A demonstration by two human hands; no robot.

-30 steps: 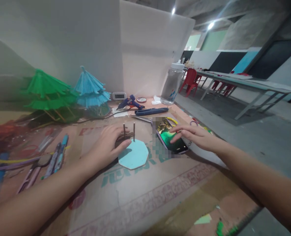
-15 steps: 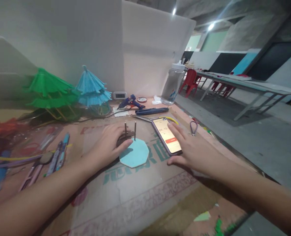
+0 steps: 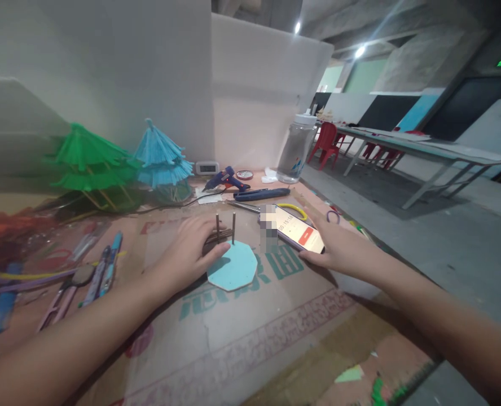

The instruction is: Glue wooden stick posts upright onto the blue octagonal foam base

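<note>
A light blue polygonal board [image 3: 233, 268] lies on the cardboard-covered table, two thin brown sticks [image 3: 234, 228] standing upright near its far edge. My left hand [image 3: 191, 245] holds the board at its left side, thumb on its top. Its fingers reach behind the sticks, over a few more brown sticks [image 3: 220, 235] lying flat. My right hand [image 3: 333, 242] grips a smartphone [image 3: 299, 230] by its right end, thumb at the near edge, other fingers partly hidden at the far side. A timer shows on the lit screen; a pixelated patch covers the phone's left end.
Behind the phone lie yellow-handled scissors [image 3: 295, 211], a dark blue stapler-like tool [image 3: 262, 194] and a glue gun [image 3: 227, 179]. A clear bottle [image 3: 295, 149] stands at the back right. Green [image 3: 92, 158] and blue [image 3: 161, 155] paper-roofed models stand at the back left; pens [image 3: 110, 262] lie left.
My right hand has closed on the phone, which has turned so that it lies more sideways. My left hand and the board stay in place.
</note>
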